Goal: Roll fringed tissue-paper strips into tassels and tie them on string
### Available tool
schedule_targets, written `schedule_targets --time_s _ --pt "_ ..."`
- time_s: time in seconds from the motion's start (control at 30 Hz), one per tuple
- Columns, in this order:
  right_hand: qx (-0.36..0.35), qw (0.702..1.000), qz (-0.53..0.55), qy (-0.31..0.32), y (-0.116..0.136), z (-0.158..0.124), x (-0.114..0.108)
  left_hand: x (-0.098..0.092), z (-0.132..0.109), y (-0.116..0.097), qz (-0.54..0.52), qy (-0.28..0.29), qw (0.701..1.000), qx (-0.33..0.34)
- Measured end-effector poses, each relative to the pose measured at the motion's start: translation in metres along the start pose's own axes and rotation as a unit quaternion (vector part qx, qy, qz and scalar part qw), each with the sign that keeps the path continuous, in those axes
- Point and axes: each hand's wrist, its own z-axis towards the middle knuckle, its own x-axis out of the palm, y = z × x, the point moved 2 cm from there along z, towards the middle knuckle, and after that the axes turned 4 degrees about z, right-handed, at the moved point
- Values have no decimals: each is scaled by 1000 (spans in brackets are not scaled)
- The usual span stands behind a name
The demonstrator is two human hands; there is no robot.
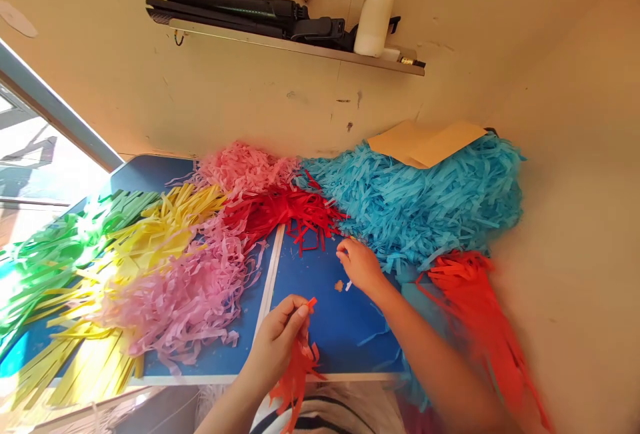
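My left hand is closed at the table's front, thumb against fingers, on a red-orange fringed paper strip. A short end of the strip sticks up past the thumb, and its fringe hangs over the table edge. Farther back, my right hand is curled with thumb and fingers together; what they hold, if anything, I cannot make out. It is nearest to the red fringed paper and the large blue fringed pile. A brown scrap and a white scrap lie below it.
Pink, lilac, yellow and green fringed paper covers the left of the blue table. Orange-red fringe hangs at the right. A tan sheet tops the blue pile. A wall shelf carries a white bottle.
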Motion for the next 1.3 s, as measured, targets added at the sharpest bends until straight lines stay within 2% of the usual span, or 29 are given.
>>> schedule_targets --time_s 0.07,0.1,0.2,0.27,0.4,0.53,0.63,0.8,0.97,1.2,1.3 --pt "-27 995 86 43 7 -35 4 -4 0 -3 95 -31 994 42" --pt "-35 982 177 56 8 -51 8 -4 0 -4 129 -40 989 59" --pt "-29 916 399 27 6 -88 23 1 0 -3 180 -44 979 89" --pt "-14 888 460 -9 2 -100 31 6 0 -1 202 -37 972 110" --pt "21 859 510 -35 -3 -107 39 13 0 1 262 -36 949 169" --pt "31 864 500 -59 -5 -112 39 15 -2 0 303 -48 929 206" --pt "19 882 463 -86 -5 -117 37 16 -5 -2 323 -46 919 220" --pt "9 919 379 -108 -4 -123 33 16 -8 -6 344 -5 910 229" --pt "15 915 391 -92 -4 -124 31 18 -8 -8 371 -10 900 231" --pt "21 915 394 -83 -5 -124 30 17 -5 -1 377 -17 898 226" --pt "12 905 419 -68 -4 -123 31 17 -6 1 370 -1 903 217"
